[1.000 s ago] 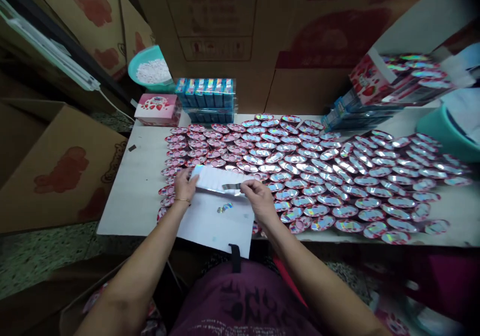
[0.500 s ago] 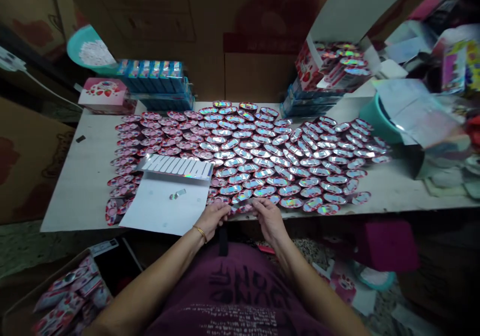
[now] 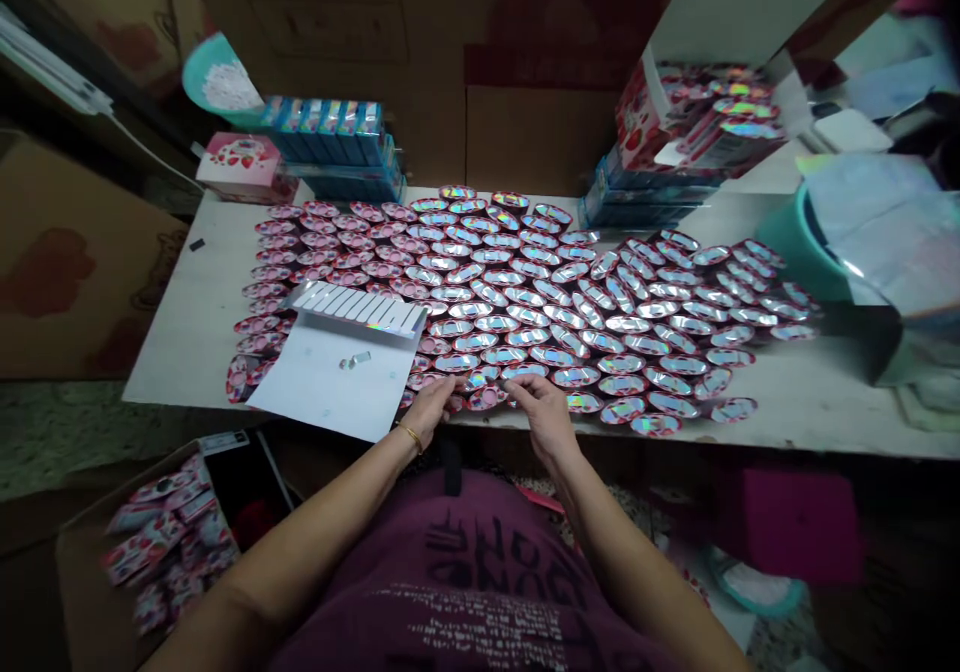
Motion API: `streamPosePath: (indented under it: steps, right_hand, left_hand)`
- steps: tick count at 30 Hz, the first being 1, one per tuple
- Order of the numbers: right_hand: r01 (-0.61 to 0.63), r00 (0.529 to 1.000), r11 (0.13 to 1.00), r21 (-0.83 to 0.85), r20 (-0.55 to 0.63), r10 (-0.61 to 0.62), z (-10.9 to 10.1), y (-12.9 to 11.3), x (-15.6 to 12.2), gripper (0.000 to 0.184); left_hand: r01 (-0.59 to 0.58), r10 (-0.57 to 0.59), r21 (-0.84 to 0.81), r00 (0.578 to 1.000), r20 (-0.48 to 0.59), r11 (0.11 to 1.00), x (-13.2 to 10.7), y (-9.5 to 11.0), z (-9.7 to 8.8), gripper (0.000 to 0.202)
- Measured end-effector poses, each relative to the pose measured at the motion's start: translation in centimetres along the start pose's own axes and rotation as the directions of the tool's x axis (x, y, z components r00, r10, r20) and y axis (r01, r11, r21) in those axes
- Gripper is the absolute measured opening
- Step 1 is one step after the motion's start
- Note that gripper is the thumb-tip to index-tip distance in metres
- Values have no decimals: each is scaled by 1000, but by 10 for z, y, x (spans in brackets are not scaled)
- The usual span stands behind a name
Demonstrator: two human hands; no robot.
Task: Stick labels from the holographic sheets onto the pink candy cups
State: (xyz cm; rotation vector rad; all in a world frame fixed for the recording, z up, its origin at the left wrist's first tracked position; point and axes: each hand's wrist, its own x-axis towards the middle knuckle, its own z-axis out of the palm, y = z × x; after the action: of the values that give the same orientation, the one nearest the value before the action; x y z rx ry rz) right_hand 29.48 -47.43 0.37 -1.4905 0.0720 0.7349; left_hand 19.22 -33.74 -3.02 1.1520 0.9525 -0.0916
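My left hand [image 3: 431,407] and my right hand [image 3: 546,414] rest at the table's near edge, fingertips on one of the small red packets [image 3: 486,398] with a shiny holographic face. Both hands look pinched, but what lies between the fingers is too small to make out. Several rows of the same packets [image 3: 540,302] cover the white table [image 3: 180,322]. Left of my hands lies a white sheet [image 3: 330,392] with a sticker strip [image 3: 364,309] along its far edge and a loose shiny sticker [image 3: 355,360] on it.
Blue boxed packs [image 3: 330,142], a pink strawberry box [image 3: 244,164] and a teal bowl [image 3: 214,82] stand at the back left. More stacked boxes [image 3: 675,142] and a teal tub [image 3: 802,242] are at the right. A carton of packets [image 3: 165,542] sits on the floor.
My hands left the sticker strip on the sheet and moved right and toward me to the front row of packets. The view swung to the right.
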Motion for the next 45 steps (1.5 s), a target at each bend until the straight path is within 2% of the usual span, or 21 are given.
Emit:
streamPosePath:
  steps: [2,5,12,14,16,18,21,24,28,34,40,42,45]
  right_hand:
    - [-25,999,1000,18,23,24,0,-5,-4,17]
    - [-33,999,999,29,16,32,-1,-4,-5,17]
    - [-37,999,999,-30,3,37,-9,20,2,22]
    - [0,1000,996,-85,3,0,-12,28,5,22]
    - [85,996,976,-199,-1,-87,-16,35,9,21]
    - [198,977,914,-354,-3,-212,-19,43,14,20]
    - [328,925,752,-572,31,-379,-21,53,21,19]
    - [356,893,597,-719,74,-444,-22,60,26,19]
    - [329,881,468,-820,89,-464,-24,65,25,20]
    - [302,869,352,-886,104,-483,-22,66,25,21]
    - [314,868,353,-882,116,-483,-29,58,26,19]
    - [377,853,270,-886,219,-473,-36,53,22,19]
    - [526,778,10,-850,476,-410,-44,47,13,25]
  left_hand:
    - [50,-44,-129,998,49,990,-7,3,4,48]
    - [95,-86,-199,995,55,975,-15,7,9,47]
    - [26,-28,-76,999,-24,997,-19,-3,17,26]
    - [24,-25,-11,998,-63,1000,-17,-10,19,23]
    - [10,3,109,993,-118,994,-15,-16,21,21]
    - [-21,62,252,986,-155,967,-13,-22,23,19]
    - [-41,126,414,975,-181,910,-8,-27,25,17]
    - [-27,165,539,963,-211,842,-4,-30,28,17]
    - [-69,266,661,942,-203,747,0,-35,31,20]
    - [-37,292,731,930,-225,681,4,-40,34,20]
    - [0,281,854,944,-171,520,-2,-32,34,21]
    - [-47,319,892,941,-111,451,-10,-30,30,28]
    - [-198,364,939,927,87,280,-21,-29,23,38]
